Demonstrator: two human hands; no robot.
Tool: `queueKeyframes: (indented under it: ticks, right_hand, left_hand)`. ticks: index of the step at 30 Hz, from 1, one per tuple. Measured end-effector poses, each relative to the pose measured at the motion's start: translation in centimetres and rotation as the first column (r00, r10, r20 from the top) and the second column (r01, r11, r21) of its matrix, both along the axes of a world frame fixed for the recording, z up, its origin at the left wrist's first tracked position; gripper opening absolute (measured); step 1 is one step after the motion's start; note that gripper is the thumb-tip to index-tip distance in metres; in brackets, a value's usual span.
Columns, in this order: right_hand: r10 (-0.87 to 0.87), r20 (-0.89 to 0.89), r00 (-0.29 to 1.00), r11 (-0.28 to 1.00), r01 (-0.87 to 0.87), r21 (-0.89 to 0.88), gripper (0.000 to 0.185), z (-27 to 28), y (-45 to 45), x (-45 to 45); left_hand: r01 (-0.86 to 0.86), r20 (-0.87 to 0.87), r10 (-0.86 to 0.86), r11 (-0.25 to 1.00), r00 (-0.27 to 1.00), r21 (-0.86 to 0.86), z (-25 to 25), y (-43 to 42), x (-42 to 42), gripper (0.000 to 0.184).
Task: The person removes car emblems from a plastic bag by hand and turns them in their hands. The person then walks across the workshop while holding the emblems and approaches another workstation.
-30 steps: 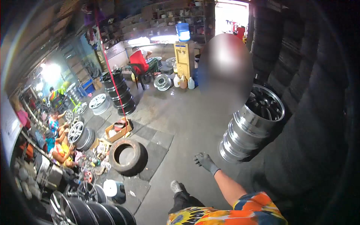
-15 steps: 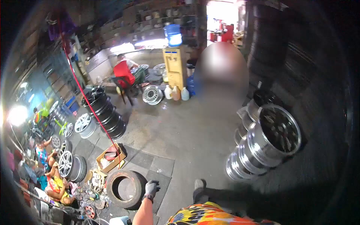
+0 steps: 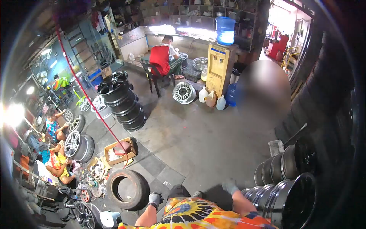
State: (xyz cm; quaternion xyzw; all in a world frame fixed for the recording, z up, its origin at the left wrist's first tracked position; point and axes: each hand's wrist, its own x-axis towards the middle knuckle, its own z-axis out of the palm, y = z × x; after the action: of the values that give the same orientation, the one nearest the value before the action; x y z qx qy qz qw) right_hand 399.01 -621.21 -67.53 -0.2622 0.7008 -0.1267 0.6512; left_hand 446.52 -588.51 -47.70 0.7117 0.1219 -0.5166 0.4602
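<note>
My left hand (image 3: 155,199), in a grey glove, hangs low in front of my body with nothing in it. Its fingers are loosely bent and a little apart. Just left of it a worn tire (image 3: 139,194) lies flat on the floor, not visibly touched by it. Out to the right is my right hand (image 3: 230,186), also gloved and smeared by motion, so its fingers cannot be made out. Beside that arm stand shiny wheel rims (image 3: 280,202) in a stack.
Black rims (image 3: 124,103) are stacked left of centre. A cardboard box (image 3: 133,153) stands behind the tire. A seated person (image 3: 160,59) works at a rim near the water dispenser (image 3: 220,68). More people sit at left among wheels. A red hose (image 3: 82,87) hangs across the left side.
My view has swung to the right and tilted. My right hand has come into view beside the stacked rims. The left hand has moved slightly lower, still near the tire.
</note>
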Motion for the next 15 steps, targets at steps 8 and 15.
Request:
queueKeyframes:
  ticks: [8,15]
  right_hand:
    - [0.329,-0.037,0.944,0.681,-0.264,-0.683,0.036,29.3,-17.4,25.6]
    - [0.308,-0.587,0.749,-0.101,-0.588,-0.803,0.061,37.9,-25.8,41.6]
  left_hand:
    - [-0.344,-0.147,0.312,0.856,0.939,-0.387,9.2,-20.0,3.7,0.010]
    - [-0.221,-0.260,0.041,0.658,0.965,-0.720,19.5,-44.9,7.5,0.028]
